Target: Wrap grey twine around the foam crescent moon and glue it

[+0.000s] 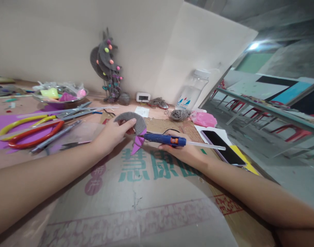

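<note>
Our left hand (pixel 115 133) grasps a crescent (pixel 139 122), our right hand (pixel 184 151) a glue gun (pixel 160 138). Gluing seems in hand; the next move needs steady aim.

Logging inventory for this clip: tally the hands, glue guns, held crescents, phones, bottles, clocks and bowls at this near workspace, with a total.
Left hand and right hand: 2
Glue gun: 1
Held crescent: 1
Phone: 1
Bottle: 1
Clock: 1
Bowl: 1
Total: 8

The yarn crescent (pixel 140 122) looks matt, the glue gun (pixel 159 138) smooth plastic, the bowl (pixel 58 104) shiny metal.
</note>
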A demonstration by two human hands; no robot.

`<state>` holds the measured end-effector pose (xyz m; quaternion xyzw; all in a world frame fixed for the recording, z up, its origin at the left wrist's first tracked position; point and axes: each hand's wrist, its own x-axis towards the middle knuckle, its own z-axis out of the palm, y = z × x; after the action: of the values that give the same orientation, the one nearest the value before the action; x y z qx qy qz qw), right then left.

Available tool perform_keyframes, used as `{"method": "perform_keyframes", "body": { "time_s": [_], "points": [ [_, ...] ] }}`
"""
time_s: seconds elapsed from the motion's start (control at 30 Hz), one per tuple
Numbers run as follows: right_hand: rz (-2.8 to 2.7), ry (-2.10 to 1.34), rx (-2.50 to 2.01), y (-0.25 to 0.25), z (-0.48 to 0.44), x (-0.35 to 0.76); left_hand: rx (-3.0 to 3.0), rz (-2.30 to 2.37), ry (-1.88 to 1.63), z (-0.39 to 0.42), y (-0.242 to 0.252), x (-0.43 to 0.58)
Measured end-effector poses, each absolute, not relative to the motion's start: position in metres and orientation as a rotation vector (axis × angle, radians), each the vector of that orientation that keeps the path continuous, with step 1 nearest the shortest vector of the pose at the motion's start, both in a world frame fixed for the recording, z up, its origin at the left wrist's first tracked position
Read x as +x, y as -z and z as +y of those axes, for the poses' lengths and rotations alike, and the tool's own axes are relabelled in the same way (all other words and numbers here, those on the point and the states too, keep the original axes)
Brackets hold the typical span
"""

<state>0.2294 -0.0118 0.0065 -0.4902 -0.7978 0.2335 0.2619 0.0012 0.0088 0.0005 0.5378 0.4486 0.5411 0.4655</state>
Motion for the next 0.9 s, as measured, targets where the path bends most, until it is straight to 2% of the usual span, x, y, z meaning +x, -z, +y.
{"method": "perform_keyframes", "body": {
  "time_s": [0.5, 0.9],
  "points": [
    [-2.039, -0.703, -1.457, -0.0142, -0.017, 0.2222, 1.267, 1.107, -1.314, 0.01, -0.0002, 0.0009],
    [-2.049, -0.58, -1.447, -0.0083, -0.0107, 0.2276, 1.306, 1.11, -1.32, 0.0107, 0.0005, -0.0002]
  ]
}}
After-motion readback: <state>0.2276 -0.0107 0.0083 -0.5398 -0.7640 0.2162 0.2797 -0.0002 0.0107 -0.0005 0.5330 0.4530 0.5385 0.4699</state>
